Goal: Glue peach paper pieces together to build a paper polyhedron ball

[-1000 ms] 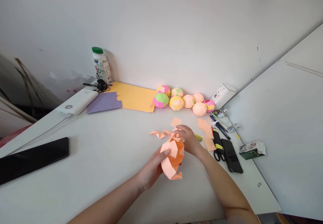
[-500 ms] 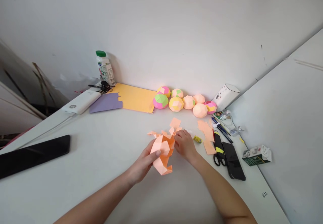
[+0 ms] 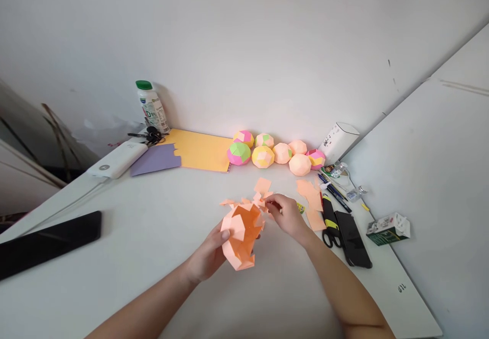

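My left hand (image 3: 208, 255) grips a half-built orange paper ball (image 3: 240, 234) just above the white table (image 3: 145, 227), its open side turned toward me. Beside the ball's upper right rim, my right hand (image 3: 286, 215) pinches a small folded orange paper piece (image 3: 270, 202). More folded orange pieces (image 3: 244, 201) lie on the table right behind the ball, and flat orange paper squares (image 3: 311, 199) lie to the right.
Several finished paper balls (image 3: 267, 153) line the wall. Scissors (image 3: 329, 224), a black phone (image 3: 353, 239), pens (image 3: 336, 191) and a small carton (image 3: 387, 227) lie at right. A yellow notebook (image 3: 198, 150), purple paper (image 3: 155, 158), power bank (image 3: 116, 160), keys, bottle (image 3: 151, 107) and black tablet (image 3: 46, 244) are at left.
My left hand has turned the ball so its open side faces me and shifted it slightly left. My right hand has come off the ball and now pinches a small piece.
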`<state>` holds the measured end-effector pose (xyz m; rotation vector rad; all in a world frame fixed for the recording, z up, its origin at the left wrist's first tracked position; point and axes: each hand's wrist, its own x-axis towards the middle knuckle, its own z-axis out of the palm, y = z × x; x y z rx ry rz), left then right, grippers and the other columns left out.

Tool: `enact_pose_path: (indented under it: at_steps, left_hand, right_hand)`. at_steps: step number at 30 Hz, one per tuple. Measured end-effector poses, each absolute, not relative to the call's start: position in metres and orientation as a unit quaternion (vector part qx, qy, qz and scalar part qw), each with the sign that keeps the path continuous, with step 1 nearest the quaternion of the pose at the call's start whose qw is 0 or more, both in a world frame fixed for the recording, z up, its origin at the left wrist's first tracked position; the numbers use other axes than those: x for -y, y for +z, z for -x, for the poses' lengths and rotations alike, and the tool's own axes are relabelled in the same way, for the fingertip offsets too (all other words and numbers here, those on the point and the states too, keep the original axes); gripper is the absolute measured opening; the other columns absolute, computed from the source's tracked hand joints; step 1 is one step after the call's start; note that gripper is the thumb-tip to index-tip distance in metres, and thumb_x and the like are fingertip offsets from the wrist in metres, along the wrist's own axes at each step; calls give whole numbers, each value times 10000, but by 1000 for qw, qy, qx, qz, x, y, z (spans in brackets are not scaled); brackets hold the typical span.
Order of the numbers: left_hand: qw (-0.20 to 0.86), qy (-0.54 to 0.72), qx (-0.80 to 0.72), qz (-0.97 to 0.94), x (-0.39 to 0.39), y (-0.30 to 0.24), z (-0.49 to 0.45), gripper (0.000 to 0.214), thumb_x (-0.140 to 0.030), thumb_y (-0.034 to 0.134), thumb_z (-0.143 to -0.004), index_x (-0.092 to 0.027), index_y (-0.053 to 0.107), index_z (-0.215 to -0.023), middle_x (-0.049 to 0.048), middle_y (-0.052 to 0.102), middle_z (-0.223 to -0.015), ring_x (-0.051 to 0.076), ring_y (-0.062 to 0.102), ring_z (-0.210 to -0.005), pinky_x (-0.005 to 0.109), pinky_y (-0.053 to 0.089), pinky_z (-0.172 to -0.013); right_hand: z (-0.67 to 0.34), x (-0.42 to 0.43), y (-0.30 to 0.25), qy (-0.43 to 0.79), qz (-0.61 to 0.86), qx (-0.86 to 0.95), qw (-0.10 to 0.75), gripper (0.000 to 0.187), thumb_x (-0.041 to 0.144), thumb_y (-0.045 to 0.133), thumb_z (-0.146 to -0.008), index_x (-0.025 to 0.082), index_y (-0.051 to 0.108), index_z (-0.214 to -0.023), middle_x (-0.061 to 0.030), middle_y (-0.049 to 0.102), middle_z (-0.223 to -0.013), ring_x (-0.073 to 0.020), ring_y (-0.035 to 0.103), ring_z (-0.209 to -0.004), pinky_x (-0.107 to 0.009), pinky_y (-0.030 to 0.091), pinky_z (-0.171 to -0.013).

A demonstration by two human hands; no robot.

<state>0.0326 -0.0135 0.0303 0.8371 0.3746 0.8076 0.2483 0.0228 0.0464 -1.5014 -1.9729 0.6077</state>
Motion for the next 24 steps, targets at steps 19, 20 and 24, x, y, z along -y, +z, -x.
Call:
enact_pose_path:
  at_steps: [19,20,24]
  left_hand:
    - [839,472,-154,-222,7,28,-29,518,-543,518,-798,-170,624,-1141,130,661,-1075,317,624,-962,463,464,-888]
    - [840,473,-153,-216,7,28,-29,518,-544,517,-798,-173,622,-1145,132,659,-1077,318,623,-968,464,467,-886]
    - [840,474,-159,-209,6,30,-30,476,-516,527,-809,-191,625,-1143,132,650,-1112,316,610,-1001,430,498,-826]
  right_hand:
    - [-244,-8,68,631,418,587,288,100,139,562,-777,198,489,-813,34,568,-679,-96,512,-581,-252,437,-565]
    - [-243,-8,68,644,409,583,279,112,126,557,-771,197,473,-791,36,569,-656,-95,511,-570,-247,431,-556]
    - [-238,-8,62,686,390,567,236,119,122,570,-756,186,470,-767,21,591,-667,-95,524,-562,-232,422,-520]
